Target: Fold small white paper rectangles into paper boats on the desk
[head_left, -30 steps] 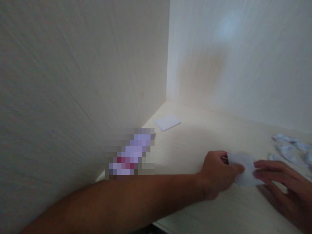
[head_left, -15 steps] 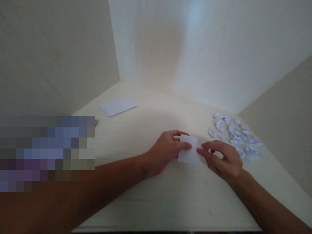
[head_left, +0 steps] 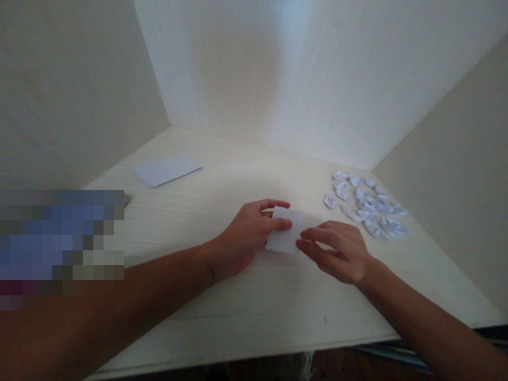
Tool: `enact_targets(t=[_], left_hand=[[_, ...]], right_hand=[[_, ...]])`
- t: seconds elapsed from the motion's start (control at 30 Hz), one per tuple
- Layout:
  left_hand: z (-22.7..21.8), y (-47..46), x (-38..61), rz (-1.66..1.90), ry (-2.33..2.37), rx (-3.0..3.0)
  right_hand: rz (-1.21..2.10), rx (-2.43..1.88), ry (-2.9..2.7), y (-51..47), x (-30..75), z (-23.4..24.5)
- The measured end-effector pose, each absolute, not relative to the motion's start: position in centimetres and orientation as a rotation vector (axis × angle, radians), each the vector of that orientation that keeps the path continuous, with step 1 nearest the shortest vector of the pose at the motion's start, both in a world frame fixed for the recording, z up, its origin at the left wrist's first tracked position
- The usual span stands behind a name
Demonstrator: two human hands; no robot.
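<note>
A small white piece of paper (head_left: pixel 281 241) is held above the table by my left hand (head_left: pixel 254 233). The left thumb lies flat across its face, with the other fingers behind it. From the right, my right hand (head_left: pixel 341 251) meets the paper's side edge with thumb and index fingertip close together. Its other fingers are curled and partly hidden. To the right of that hand lie several crumpled or folded white paper pieces (head_left: pixel 367 203), spread in a loose group.
A flat white sheet or stack of paper (head_left: pixel 169 170) rests at the back left of the pale table (head_left: pixel 238 317). Board walls (head_left: pixel 246 69) enclose the back and sides. A blurred-out patch (head_left: pixel 59 238) covers the left. The table's front edge shows at the bottom.
The view has shifted, so everything sits further left and slightly higher, and more of the table's front edge shows. Both hands stay at the paper in nearly the same pose.
</note>
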State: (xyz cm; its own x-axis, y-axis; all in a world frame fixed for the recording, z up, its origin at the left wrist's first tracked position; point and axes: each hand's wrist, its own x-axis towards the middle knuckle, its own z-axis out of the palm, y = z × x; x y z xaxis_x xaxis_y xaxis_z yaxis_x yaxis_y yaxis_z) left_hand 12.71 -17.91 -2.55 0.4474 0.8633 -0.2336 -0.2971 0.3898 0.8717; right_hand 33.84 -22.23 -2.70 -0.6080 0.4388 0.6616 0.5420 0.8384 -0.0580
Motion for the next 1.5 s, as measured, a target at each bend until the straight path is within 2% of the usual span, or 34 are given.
enact_targets(t=[0.3,0.47,0.63,0.73,0.83,1.27,1.5], left_hand=[[-2.6,-17.5,12.4,0.726,0.728,0.874],[-2.6,-17.0,12.3,0.748,0.791,0.997],[-2.5,-17.4,11.9,1.054,0.791,1.613],[-2.6,-17.8,11.6,1.179,0.716,2.134],[-2.5,-18.0,11.4,1.298,0.674,2.322],[-2.2,-17.9,11.4,1.376,0.614,2.569],[-1.9,-18.1,11.1,1.428,0.691,2.533]], right_hand=[[-0.387,-0.679,-2.282,-21.0,34.5,-3.0],[-0.315,-0.705,-2.302,-20.9,34.4,-2.7],[-0.136,-0.849,-2.329,-20.8,34.1,-1.7],[-0.165,-0.868,-2.373,-21.0,33.7,-1.0],[-0.224,-0.901,-2.400,-21.2,33.4,-0.7],[-0.537,-0.920,-2.301,-21.8,32.7,-0.5],[-0.488,-0.951,-2.267,-21.4,32.7,-0.9]])
